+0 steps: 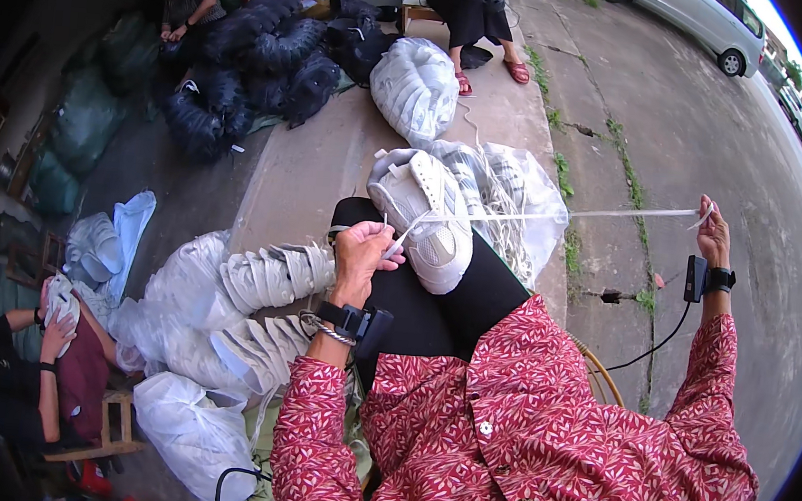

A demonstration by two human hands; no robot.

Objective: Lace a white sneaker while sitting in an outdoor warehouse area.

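Observation:
A white sneaker [422,195] rests on my lap across my dark trousers, its toe toward me. White shoelace [595,213] runs through the eyelets near the toe. My left hand [362,255] is closed on one length of the lace, close beside the shoe's left side. Far out to the right, my right hand [714,230] pinches the other length, and the lace stretches nearly straight between it and the shoe. Both wrists carry black straps with small dark devices.
Clear bags of white shoe uppers [275,278] lie at my left; another plastic bag [529,204] with laces is beyond the sneaker. Dark bundled uppers [257,38] are piled farther back. Several people sit nearby, one handling a white shoe [62,307]. A silver van [702,24] stands far right.

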